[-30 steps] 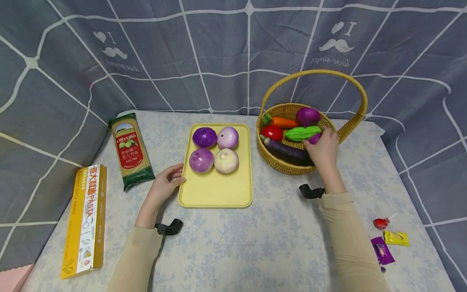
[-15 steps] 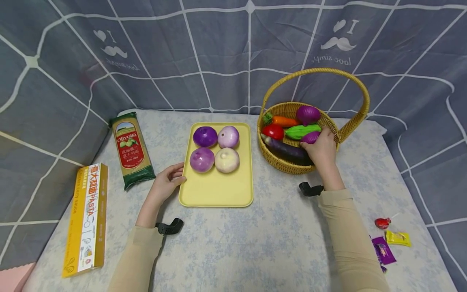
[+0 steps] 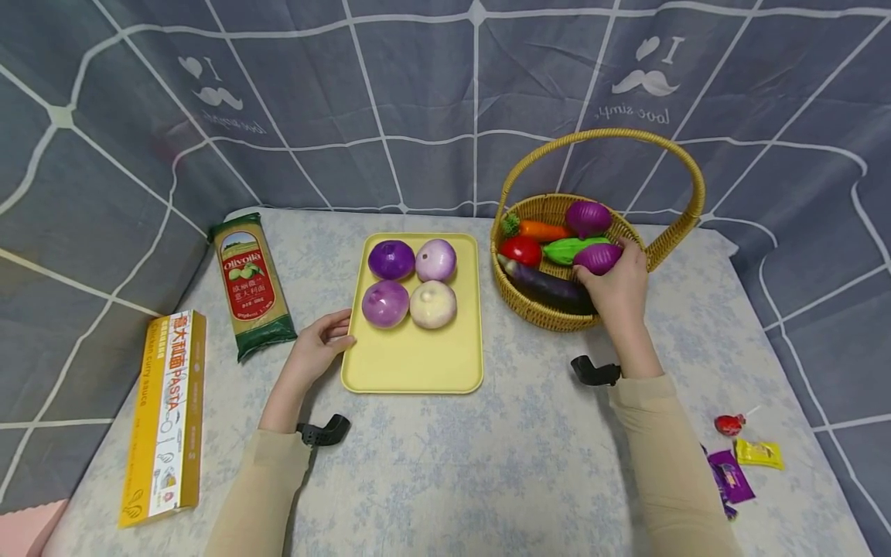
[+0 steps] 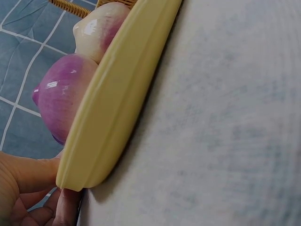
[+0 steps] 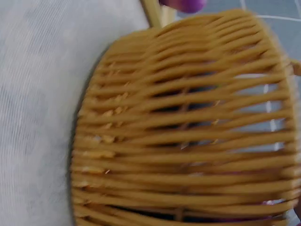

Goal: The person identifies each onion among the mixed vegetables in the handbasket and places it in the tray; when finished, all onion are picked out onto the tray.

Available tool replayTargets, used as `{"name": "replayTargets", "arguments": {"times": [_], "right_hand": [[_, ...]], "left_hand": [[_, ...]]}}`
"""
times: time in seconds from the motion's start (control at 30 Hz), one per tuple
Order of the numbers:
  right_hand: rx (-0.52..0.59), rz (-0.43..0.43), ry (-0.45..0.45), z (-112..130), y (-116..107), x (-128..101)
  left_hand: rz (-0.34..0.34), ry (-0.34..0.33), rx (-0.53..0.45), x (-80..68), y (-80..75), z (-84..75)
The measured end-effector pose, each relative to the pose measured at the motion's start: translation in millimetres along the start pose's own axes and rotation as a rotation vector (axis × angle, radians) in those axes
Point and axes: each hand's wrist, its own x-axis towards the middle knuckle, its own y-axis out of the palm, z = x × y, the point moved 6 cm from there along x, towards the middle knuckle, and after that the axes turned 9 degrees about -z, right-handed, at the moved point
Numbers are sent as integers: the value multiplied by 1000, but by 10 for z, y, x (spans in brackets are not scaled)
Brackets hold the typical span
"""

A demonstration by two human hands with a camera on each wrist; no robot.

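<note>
A purple onion (image 3: 597, 258) sits in the grip of the right hand (image 3: 616, 288), whose fingers curl round it from below and behind; it is held just above the contents of the wicker basket (image 3: 550, 317), at the basket's right side. Inside the basket, to the left of the held onion, lie a green squash-like vegetable (image 3: 567, 251), a red tomato (image 3: 519, 251) and a dark eggplant (image 3: 543, 283) along the near wall; at the far side of the basket are a carrot (image 3: 541, 230) and a second purple onion (image 3: 588, 219). The right wrist view shows the basket's woven wall (image 5: 188, 141) close up and slightly blurred, with a sliver of purple at the top edge.

To the left of the basket lies a yellow tray (image 3: 418, 360) carrying four onions (image 3: 411, 282) in two rows: two purple ones on the side away from the basket, two paler ones nearer it. The left hand (image 3: 316, 352) rests at the tray's edge farthest from the basket, thumb on the rim and fingers loosely bent at the near corner; the left wrist view shows a fingertip under the tray's rim (image 4: 117, 108) and a thumb against it, with two onions above the rim.

Well to the left of the basket, beyond the tray, lie a green pasta packet (image 3: 250, 286) and a yellow pasta box (image 3: 163, 418). On the near right side of the basket, well apart from it, lie a few wrapped sweets (image 3: 738, 456) on the pale cloth-covered table (image 3: 487, 464).
</note>
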Motion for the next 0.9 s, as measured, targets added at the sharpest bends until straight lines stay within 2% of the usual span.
{"name": "replayTargets", "arguments": {"times": [0.23,0.47,0.67,0.9], "right_hand": [[99,-21,-49,196,-121,-231],[272,79,-52,444,-83,-541],[355,193,-81,637,108,-802],[410,334,-129,823,482,-1148]], "left_hand": [[-3,6,-8,-6,-8,-18],[11,9,-13,-10,-6,0],[10,23,-6,-14,-6,-5],[18,20,-22,-23,-8,-5]]}}
